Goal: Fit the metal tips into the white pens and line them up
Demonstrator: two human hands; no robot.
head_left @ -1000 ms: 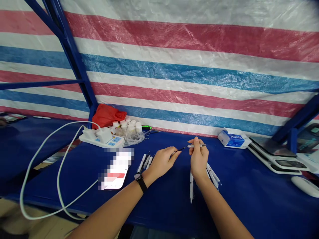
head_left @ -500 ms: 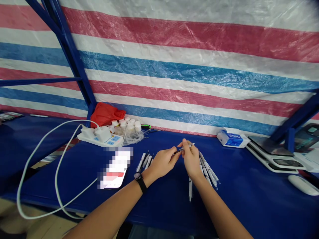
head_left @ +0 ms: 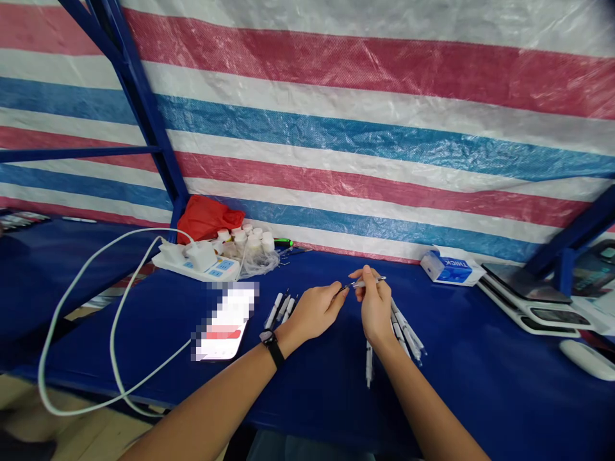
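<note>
Misalignment is judged the chief risk: a dark slim piece [head_left: 346, 287] and a pale slim barrel [head_left: 359, 283] are held in mid-air, supported only by fingertips, so the meeting ends could be bent or scratched by a slight wrist tilt. Whether the two are touching cannot be told. A drop could be caused by a loosened pinch, given how narrow both items are. Disturbance of the loose white pens [head_left: 407, 333] beside the right forearm, or of the single white pen [head_left: 369, 365] near it, could be caused by a lowered or swept arm. The white-and-black pens [head_left: 273, 312] near the left wrist are similarly exposed.

The left hand [head_left: 312, 314] is reached in from the lower left, back upward, with the dark piece gripped between nearly closed thumb and fingers. The right hand [head_left: 376, 314] is raised from the lower right, its fingers curled and partly closed, with the barrel pinched near the thumb tip. Both hands are held over the blue table [head_left: 312, 390], fingertips near each other. A black watch [head_left: 272, 347] is worn on the left wrist.
</note>
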